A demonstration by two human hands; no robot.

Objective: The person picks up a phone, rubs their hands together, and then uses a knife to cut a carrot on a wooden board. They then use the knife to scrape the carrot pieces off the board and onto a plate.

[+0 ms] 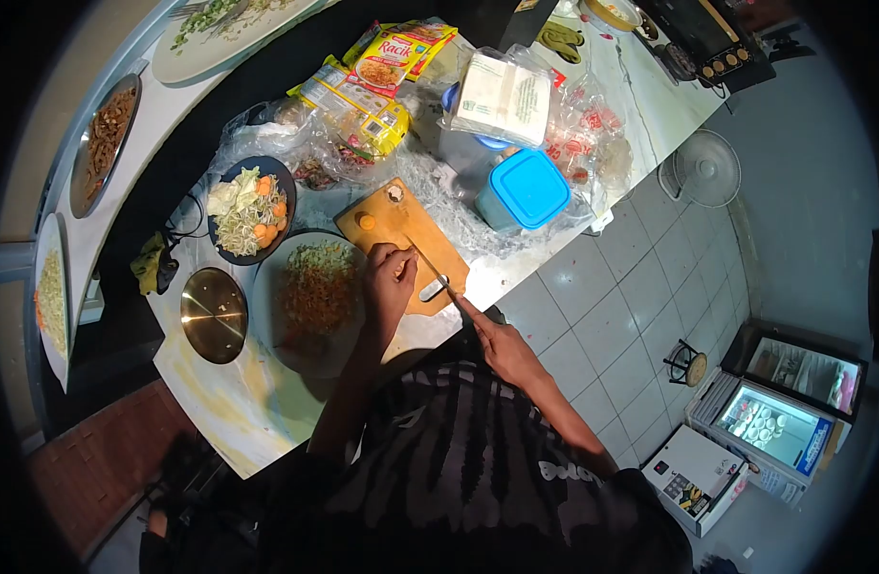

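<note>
A wooden cutting board (425, 226) lies on the marble counter. My right hand (502, 349) is closed round the handle of a knife (434, 267), whose blade reaches up and left over the board. My left hand (392, 277) rests at the board's left edge beside the blade, fingers bent together; what they hold, if anything, is too small to name. An orange carrot piece (366, 221) sits near the board's upper left corner. Left of my left hand is a large plate (267, 311) of chopped food (315, 292).
A dark plate (231, 244) of vegetables and an empty metal plate (214, 316) are at the left. Beyond the board lie yellow seasoning packets (387, 62), plastic bags (593, 129) and a blue-lidded container (529, 188). A fan (707, 168) stands at the right.
</note>
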